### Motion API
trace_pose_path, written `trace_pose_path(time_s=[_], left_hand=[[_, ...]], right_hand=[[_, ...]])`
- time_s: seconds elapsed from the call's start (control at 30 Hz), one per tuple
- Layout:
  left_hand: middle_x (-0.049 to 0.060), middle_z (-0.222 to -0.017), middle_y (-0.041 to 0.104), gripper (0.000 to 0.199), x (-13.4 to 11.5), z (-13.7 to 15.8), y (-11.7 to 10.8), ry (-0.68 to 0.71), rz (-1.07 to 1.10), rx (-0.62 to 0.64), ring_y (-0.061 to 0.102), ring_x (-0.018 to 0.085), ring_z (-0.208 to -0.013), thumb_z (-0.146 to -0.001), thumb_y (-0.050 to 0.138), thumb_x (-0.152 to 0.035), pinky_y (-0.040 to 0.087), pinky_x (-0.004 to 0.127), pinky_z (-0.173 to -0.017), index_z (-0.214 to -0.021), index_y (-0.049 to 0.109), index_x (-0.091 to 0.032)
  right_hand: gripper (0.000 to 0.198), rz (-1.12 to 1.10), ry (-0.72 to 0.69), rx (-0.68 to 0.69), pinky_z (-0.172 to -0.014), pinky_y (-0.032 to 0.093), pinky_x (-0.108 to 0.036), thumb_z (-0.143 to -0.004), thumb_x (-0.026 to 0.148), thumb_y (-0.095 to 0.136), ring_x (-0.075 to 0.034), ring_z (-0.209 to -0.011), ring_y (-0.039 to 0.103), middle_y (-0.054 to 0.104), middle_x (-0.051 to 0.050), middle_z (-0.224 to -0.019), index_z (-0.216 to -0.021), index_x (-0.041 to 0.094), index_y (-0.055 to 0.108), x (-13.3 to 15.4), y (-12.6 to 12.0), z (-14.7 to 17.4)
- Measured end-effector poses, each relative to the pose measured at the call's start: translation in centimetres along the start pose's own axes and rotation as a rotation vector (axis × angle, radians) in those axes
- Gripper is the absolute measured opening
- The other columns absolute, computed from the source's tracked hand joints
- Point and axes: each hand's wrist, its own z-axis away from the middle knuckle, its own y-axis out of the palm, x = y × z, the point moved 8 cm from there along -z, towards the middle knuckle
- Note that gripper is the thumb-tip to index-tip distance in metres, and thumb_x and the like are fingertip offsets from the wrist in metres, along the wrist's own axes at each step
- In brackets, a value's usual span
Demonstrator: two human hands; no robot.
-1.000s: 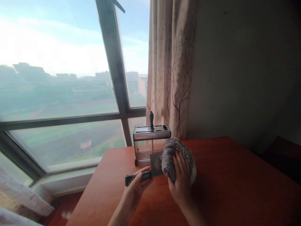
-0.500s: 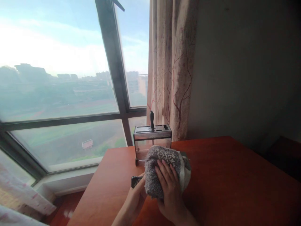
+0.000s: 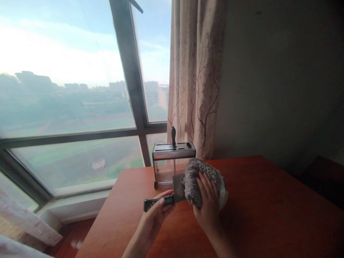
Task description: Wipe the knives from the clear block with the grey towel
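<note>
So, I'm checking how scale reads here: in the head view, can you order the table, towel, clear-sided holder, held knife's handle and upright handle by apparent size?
Largest to smallest:
1. Table
2. Clear-sided holder and towel: too alike to rank, each partly covered
3. Held knife's handle
4. Upright handle

Black-handled knife (image 3: pixel 179 189) in left hand (image 3: pixel 157 215), gray towel (image 3: pixel 192 181) over its far end in right hand (image 3: pixel 207 204).

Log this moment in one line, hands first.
left hand: cleaver by handle | right hand: gray towel at blade | slotted stand: upright on table
</note>
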Motion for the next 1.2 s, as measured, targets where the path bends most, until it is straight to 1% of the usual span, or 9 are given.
trace_pose_path(time_s=[0.1,0.23,0.43,0.57,0.67,0.8,0.97,1.07,1.2], left_hand=[[0.012,-0.105,0.073,0.026,-0.5,0.0,-0.1,0.011,0.001,-0.004,0.066,0.024,-0.097,-0.083,0.061,-0.022,0.045,0.037,-0.097,-0.105,0.073,-0.014],[0.013,-0.106,0.073,0.026,-0.3,-0.1,-0.2,-0.004,0.001,-0.015,0.066,0.024,-0.098,-0.083,0.062,-0.023,0.044,0.038,-0.098,-0.104,0.073,-0.014],[0.014,-0.106,0.073,0.026,0.3,0.0,0.4,-0.002,0.002,-0.024,0.066,0.028,-0.102,-0.08,0.067,-0.026,0.042,0.041,-0.101,-0.103,0.073,-0.014],[0.013,-0.1,0.075,0.025,0.8,0.1,0.6,0.018,-0.025,-0.073,0.068,0.028,-0.097,-0.075,0.072,-0.024,0.045,0.042,-0.098,-0.099,0.073,-0.015],[0.012,-0.097,0.076,0.025,1.2,0.2,0.4,0.017,-0.041,-0.121,0.07,0.028,-0.093,-0.072,0.075,-0.022,0.048,0.04,-0.094,-0.096,0.073,-0.015],[0.012,-0.094,0.076,0.026,1.2,0.2,0.2,0.012,-0.04,-0.122,0.069,0.029,-0.093,-0.071,0.075,-0.021,0.048,0.041,-0.093,-0.096,0.073,-0.014],[0.013,-0.103,0.074,0.026,0.2,0.1,0.1,0.026,-0.025,-0.05,0.068,0.028,-0.096,-0.076,0.07,-0.024,0.049,0.038,-0.09,-0.099,0.074,-0.014],[0.012,-0.101,0.074,0.025,-0.4,0.1,-0.2,0.041,-0.03,-0.043,0.068,0.024,-0.092,-0.077,0.068,-0.025,0.051,0.033,-0.086,-0.099,0.074,-0.015],[0.01,-0.101,0.074,0.025,-0.9,0.1,-0.3,0.058,-0.023,-0.025,0.067,0.023,-0.09,-0.077,0.067,-0.026,0.051,0.032,-0.084,-0.099,0.075,-0.015]], right_hand=[[0.057,-0.015,0.025,-0.048,-0.11,0.023,-0.06,-0.08,0.018,0.045,-0.032,-0.137,0.032,0.043,-0.012,-0.145,-0.136,0.016,0.04,-0.8,-0.2,0.2],[0.06,-0.037,-0.014,-0.037,-0.109,0.024,-0.062,-0.079,0.017,0.043,-0.033,-0.137,0.033,0.042,-0.012,-0.146,-0.139,0.016,0.038,-0.4,-0.2,0.4],[0.064,-0.073,-0.14,0.06,-0.109,0.023,-0.061,-0.078,0.022,0.044,-0.035,-0.138,0.03,0.037,-0.012,-0.149,-0.141,0.015,0.037,1.8,0.3,0.9],[0.068,-0.083,-0.215,0.153,-0.109,0.022,-0.061,-0.077,0.024,0.045,-0.035,-0.139,0.027,0.033,-0.013,-0.152,-0.143,0.013,0.034,3.4,1.2,1.4],[0.07,-0.097,-0.223,0.172,-0.11,0.023,-0.06,-0.075,0.021,0.046,-0.034,-0.139,0.027,0.033,-0.013,-0.152,-0.143,0.013,0.034,3.8,1.5,1.5],[0.07,-0.087,-0.216,0.177,-0.11,0.023,-0.058,-0.075,0.022,0.047,-0.033,-0.139,0.028,0.034,-0.012,-0.151,-0.143,0.014,0.035,3.6,1.3,1.2],[0.065,-0.026,-0.167,0.096,-0.109,0.024,-0.057,-0.078,0.028,0.048,-0.033,-0.137,0.032,0.038,-0.011,-0.149,-0.141,0.017,0.037,2.2,0.2,0.4],[0.062,-0.011,-0.109,0.016,-0.109,0.025,-0.058,-0.079,0.027,0.048,-0.034,-0.135,0.034,0.042,-0.011,-0.146,-0.139,0.018,0.039,0.7,-0.6,-0.1],[0.057,-0.043,-0.022,-0.084,-0.108,0.024,-0.062,-0.081,0.024,0.048,-0.034,-0.134,0.036,0.045,-0.011,-0.144,-0.137,0.019,0.041,-1.3,-1.6,-0.5]])
